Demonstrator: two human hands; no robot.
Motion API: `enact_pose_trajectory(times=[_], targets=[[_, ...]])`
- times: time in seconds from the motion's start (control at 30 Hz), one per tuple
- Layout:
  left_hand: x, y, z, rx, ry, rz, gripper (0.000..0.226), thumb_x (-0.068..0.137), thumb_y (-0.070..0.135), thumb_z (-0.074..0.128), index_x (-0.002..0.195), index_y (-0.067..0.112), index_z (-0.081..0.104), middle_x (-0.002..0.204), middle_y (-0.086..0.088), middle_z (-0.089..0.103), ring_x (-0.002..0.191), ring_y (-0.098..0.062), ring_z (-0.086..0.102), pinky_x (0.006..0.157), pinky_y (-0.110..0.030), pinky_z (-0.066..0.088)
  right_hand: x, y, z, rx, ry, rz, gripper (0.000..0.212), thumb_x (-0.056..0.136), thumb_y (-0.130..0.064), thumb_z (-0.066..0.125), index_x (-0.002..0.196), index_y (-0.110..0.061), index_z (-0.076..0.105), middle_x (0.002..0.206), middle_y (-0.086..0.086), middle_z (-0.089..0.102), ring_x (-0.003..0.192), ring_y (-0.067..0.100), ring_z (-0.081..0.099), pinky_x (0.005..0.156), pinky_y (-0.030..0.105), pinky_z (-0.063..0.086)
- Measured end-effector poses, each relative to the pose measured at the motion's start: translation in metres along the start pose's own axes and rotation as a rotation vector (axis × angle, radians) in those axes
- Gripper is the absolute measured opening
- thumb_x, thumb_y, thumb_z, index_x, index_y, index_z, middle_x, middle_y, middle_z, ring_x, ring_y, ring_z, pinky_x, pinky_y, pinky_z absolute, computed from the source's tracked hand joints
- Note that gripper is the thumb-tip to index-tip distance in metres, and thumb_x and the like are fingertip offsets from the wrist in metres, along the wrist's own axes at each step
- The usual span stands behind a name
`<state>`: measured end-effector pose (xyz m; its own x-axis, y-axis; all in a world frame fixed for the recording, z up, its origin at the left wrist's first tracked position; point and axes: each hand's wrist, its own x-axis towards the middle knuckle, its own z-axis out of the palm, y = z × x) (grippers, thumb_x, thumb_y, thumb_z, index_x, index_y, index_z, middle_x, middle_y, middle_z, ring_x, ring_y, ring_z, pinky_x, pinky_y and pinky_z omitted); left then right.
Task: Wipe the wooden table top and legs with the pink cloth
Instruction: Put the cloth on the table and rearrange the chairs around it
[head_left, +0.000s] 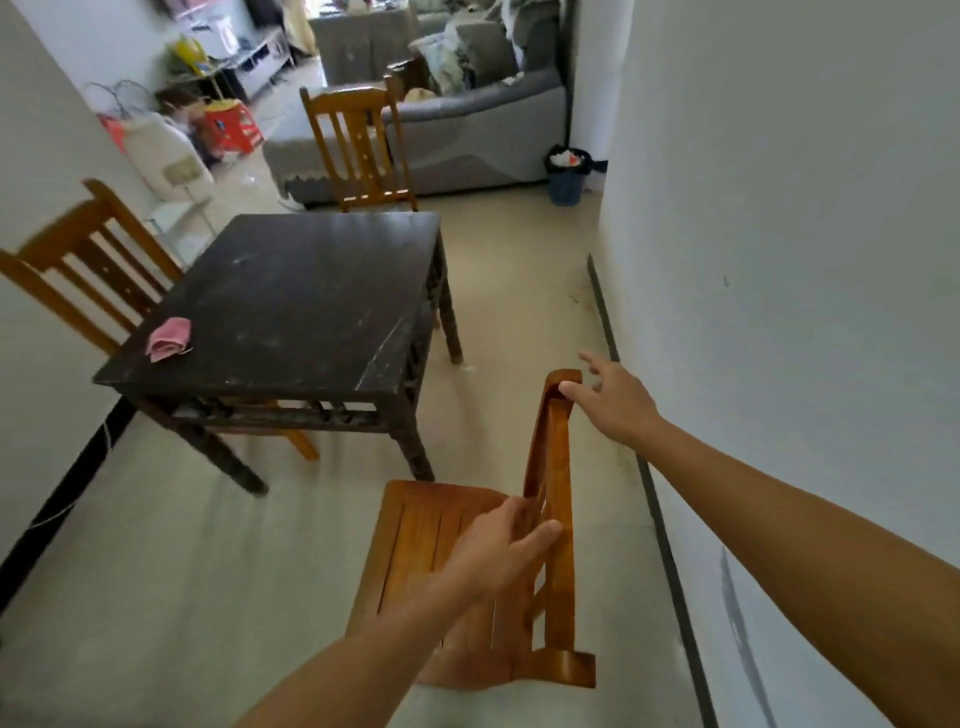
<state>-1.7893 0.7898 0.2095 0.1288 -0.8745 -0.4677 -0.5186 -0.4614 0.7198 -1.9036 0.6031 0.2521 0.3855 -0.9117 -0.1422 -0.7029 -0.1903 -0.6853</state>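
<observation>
The dark wooden table (291, 291) stands ahead and to the left, its top dusty and scratched. The crumpled pink cloth (169, 339) lies on the table top near its left front corner, far from both hands. My left hand (493, 551) reaches over the seat of an orange wooden chair (415, 535), fingers apart and resting against the back slats. My right hand (610, 397) hovers at the top rail of the same chair's back, fingers spread, thumb touching the rail. Neither hand holds the cloth.
A second orange chair (83, 260) sits at the table's left side, and a third (358, 145) at its far side. A white wall (779, 260) runs close on the right. Beyond are a grey sofa (467, 130), a bin (566, 174) and a red stool (231, 127).
</observation>
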Motion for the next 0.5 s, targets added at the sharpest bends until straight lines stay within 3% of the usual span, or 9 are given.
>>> enact_pose_trajectory(times=[0.07, 0.17, 0.3, 0.4, 0.5], targets=[[-0.008, 0.011, 0.022, -0.071, -0.013, -0.063, 0.068, 0.082, 0.066, 0.056, 0.138, 0.033, 0.037, 0.118, 0.017, 0.056, 0.097, -0.002, 0.059, 0.076, -0.019, 0.051, 0.018, -0.009, 0.003, -0.031, -0.106, -0.058, 0.061, 0.096, -0.046, 0.054, 0.149, -0.025, 0.034, 0.142, 0.007, 0.049, 0.124, 0.028, 0.052, 0.096, 0.039, 0.045], [-0.016, 0.016, 0.048, -0.137, 0.002, -0.144, 0.066, 0.081, 0.048, 0.068, 0.135, 0.035, 0.034, 0.101, 0.012, 0.057, 0.084, -0.007, 0.063, 0.061, -0.017, 0.051, 0.034, -0.011, 0.011, -0.05, -0.232, -0.037, 0.057, 0.098, -0.039, 0.052, 0.148, -0.018, 0.038, 0.137, 0.007, 0.052, 0.12, 0.027, 0.053, 0.095, 0.036, 0.044], [-0.019, 0.02, 0.048, -0.043, 0.065, -0.178, 0.05, 0.081, 0.032, 0.07, 0.124, 0.029, 0.044, 0.1, 0.005, 0.056, 0.084, -0.012, 0.061, 0.069, -0.021, 0.053, 0.037, -0.011, 0.02, -0.222, -0.2, -0.064, 0.05, 0.096, -0.028, 0.056, 0.143, -0.015, 0.045, 0.122, 0.008, 0.056, 0.104, 0.025, 0.059, 0.084, 0.034, 0.053], [-0.026, 0.008, 0.033, 0.025, 0.034, -0.147, 0.042, 0.08, 0.029, 0.07, 0.117, 0.027, 0.05, 0.105, 0.003, 0.056, 0.09, -0.012, 0.058, 0.078, -0.025, 0.053, 0.034, -0.012, 0.023, -0.346, -0.202, -0.114, 0.038, 0.096, -0.023, 0.056, 0.133, -0.017, 0.053, 0.116, 0.007, 0.059, 0.098, 0.025, 0.06, 0.083, 0.036, 0.056], [-0.051, -0.021, 0.011, 0.108, 0.001, -0.122, 0.035, 0.079, 0.03, 0.069, 0.109, 0.033, 0.052, 0.102, 0.007, 0.057, 0.09, -0.008, 0.057, 0.075, -0.024, 0.052, 0.02, -0.017, 0.033, -0.456, -0.225, -0.18, 0.032, 0.094, -0.025, 0.058, 0.126, -0.02, 0.058, 0.111, 0.006, 0.063, 0.096, 0.023, 0.06, 0.084, 0.036, 0.054]])
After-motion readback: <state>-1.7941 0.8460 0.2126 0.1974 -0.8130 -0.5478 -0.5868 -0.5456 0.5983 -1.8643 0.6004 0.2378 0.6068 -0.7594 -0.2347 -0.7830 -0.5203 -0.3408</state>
